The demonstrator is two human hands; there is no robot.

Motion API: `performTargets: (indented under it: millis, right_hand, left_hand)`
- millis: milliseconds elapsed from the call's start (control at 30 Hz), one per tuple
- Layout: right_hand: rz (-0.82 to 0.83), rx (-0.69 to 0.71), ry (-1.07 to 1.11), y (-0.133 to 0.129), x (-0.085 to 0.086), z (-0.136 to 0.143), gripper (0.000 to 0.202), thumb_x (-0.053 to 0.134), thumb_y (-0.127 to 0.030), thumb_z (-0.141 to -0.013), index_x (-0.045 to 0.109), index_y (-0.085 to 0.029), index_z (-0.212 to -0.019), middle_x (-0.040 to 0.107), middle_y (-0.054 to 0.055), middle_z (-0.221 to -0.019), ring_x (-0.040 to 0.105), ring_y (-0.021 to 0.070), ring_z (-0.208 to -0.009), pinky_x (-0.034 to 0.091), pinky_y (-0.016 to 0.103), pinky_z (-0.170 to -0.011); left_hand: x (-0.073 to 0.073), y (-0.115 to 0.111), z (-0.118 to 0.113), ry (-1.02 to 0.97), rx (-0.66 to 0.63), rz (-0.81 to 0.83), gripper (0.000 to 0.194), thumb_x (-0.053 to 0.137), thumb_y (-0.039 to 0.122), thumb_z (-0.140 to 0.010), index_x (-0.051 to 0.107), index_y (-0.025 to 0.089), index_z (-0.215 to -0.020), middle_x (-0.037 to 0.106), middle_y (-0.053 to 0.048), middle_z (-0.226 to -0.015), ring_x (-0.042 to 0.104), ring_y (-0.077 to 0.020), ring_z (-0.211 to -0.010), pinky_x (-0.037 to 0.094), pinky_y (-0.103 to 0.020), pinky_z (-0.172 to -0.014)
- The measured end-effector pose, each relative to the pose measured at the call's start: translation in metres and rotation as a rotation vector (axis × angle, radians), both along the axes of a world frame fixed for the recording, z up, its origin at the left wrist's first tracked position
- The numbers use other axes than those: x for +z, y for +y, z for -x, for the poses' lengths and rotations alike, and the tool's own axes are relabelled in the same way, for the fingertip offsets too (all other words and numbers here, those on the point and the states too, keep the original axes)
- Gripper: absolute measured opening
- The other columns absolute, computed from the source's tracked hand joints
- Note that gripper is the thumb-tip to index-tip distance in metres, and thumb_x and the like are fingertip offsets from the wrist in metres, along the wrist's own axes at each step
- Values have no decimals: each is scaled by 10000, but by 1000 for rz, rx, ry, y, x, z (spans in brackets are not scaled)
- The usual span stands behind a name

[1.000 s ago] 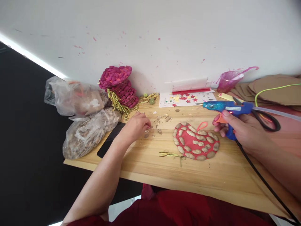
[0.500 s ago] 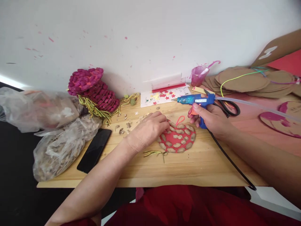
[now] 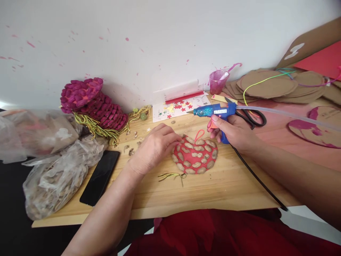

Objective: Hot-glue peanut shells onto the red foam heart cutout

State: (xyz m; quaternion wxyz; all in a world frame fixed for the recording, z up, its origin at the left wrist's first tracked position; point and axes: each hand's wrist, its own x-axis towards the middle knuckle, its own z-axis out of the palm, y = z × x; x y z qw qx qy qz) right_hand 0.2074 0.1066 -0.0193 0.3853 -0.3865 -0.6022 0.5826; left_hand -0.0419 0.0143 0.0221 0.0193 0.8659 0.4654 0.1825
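Note:
My right hand [image 3: 234, 134] is wrapped round a blue hot glue gun [image 3: 213, 111], a finger at its orange trigger. The nozzle points left, above the table, and a clear glue stick runs out of the back. My left hand [image 3: 157, 145] is at the left rim of a red disc [image 3: 190, 156] covered with peanut shells. Its fingers are bent together with the tips close to the rim; anything between them is hidden. An orange loop [image 3: 199, 135] stands at the disc's top, and a yellow-green tassel [image 3: 170, 175] lies at its lower left.
Magenta shell-covered discs [image 3: 93, 103] are stacked at back left. Plastic bags [image 3: 61, 174] and a black phone [image 3: 99, 177] lie left. Star stickers [image 3: 177, 106] and a stained cup [image 3: 218, 81] stand behind. Scissors [image 3: 253, 119] and cardboard discs [image 3: 269, 83] are on the right.
My left hand has drawn back slightly leftwards from the disc, showing more of its left part. My right hand still holds the glue gun. The whole view has shifted a little.

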Motion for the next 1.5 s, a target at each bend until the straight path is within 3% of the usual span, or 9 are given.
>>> performTargets:
  millis: [133,333,500,700,900,1033,1133,1267,1500]
  right_hand:
    - [-20,-9,-15,-2,1,0,396,638,-594,-857,666,-227,-712,647,26,-674,627,154,-569,440,247,-425]
    - [13,-35,-35,-3,3,1,396,644,-605,-844,672,-230,-716,667,31,-696,632,158,-584,440,256,-434]
    - [15,-36,-25,-2,1,1,398,653,-605,-839,672,-226,-717,661,29,-664,631,157,-567,442,252,-429]
    - [5,-53,-19,-2,-1,1,400,658,-596,-841,676,-214,-726,689,36,-712,640,148,-565,444,246,-432]
    - [-1,-46,-29,-2,-1,1,391,654,-596,-843,670,-223,-727,689,31,-726,634,145,-567,446,246,-434]
    - [-11,-38,-16,-2,-1,1,380,652,-585,-851,670,-225,-728,686,29,-733,629,140,-565,445,245,-430]
    - [-10,-34,-21,-2,-1,1,377,656,-588,-846,668,-228,-734,685,27,-738,629,141,-568,444,246,-430]
    - [-5,-45,-28,-2,0,1,383,659,-593,-840,668,-227,-729,687,31,-741,631,145,-568,442,250,-429]
    - [-18,-31,-33,-2,0,0,384,637,-584,-863,665,-225,-731,677,27,-708,628,142,-569,445,246,-438]
  left_hand:
    - [-5,-2,3,-20,18,8,178,547,249,-974,704,165,-978,659,-68,-888,563,-194,-885,493,-346,-811]
    - [-7,-4,-2,-74,1,21,199,529,189,-975,702,197,-1074,674,-70,-957,577,-190,-927,499,-350,-832]
    - [-4,-7,0,-12,22,1,192,576,273,-957,711,174,-862,638,-53,-816,558,-191,-837,480,-343,-775]
    - [-7,-8,-4,-25,-17,-10,227,549,168,-960,709,241,-1104,666,-48,-967,575,-183,-924,473,-335,-820]
    - [-7,-7,-4,-36,14,-22,184,575,307,-963,708,181,-943,651,-52,-848,561,-189,-847,471,-339,-782]
    - [-6,-7,-4,-32,48,-36,229,573,320,-963,683,166,-834,627,-46,-783,539,-187,-800,465,-336,-745]
    - [-8,-8,-5,-18,21,-17,173,536,227,-976,700,178,-950,652,-55,-857,551,-193,-853,480,-351,-793]
    - [-9,-8,-7,-28,-12,29,248,503,116,-963,688,200,-1106,674,-64,-982,562,-198,-952,490,-360,-868]
    - [-8,-8,-5,-64,26,-30,170,551,200,-967,710,183,-1025,679,-55,-895,572,-188,-884,492,-339,-807]
